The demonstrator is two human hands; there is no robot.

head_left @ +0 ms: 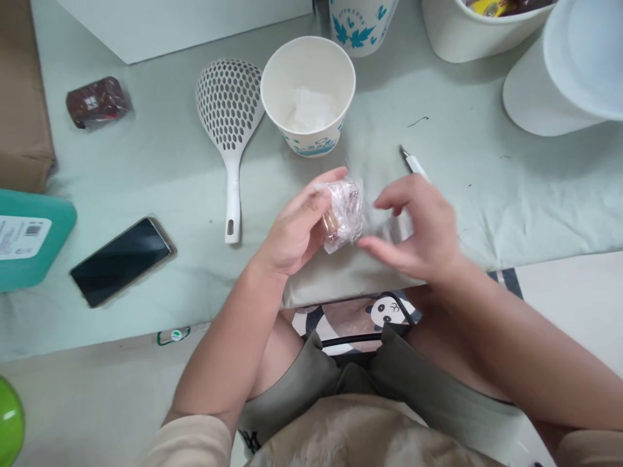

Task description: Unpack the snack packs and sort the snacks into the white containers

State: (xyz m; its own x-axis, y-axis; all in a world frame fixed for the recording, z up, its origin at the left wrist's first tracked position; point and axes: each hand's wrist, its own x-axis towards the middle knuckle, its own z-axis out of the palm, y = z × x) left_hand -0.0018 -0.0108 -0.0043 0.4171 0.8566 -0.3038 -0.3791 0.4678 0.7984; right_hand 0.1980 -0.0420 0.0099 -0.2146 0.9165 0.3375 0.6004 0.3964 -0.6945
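Note:
My left hand (296,227) is closed around a small snack in a clear crinkled plastic wrapper (344,214), held above the front part of the table. Just to the right, my right hand (423,227) has its thumb and fingers apart, slightly blurred, with no object visible between them. Beyond the snack stands a white paper cup (308,84) with some pale, crumpled material at its bottom. A white slotted skimmer (232,123) lies left of the cup. Behind my right fingers a pen (413,162) rests on the cloth.
A phone (122,261) and a dark red wrapped snack (97,102) lie at the left, near a teal container (34,240) and a cardboard box (22,97). At the back are a patterned cup (363,26), a cream bin (467,32) and a white lidded container (545,91).

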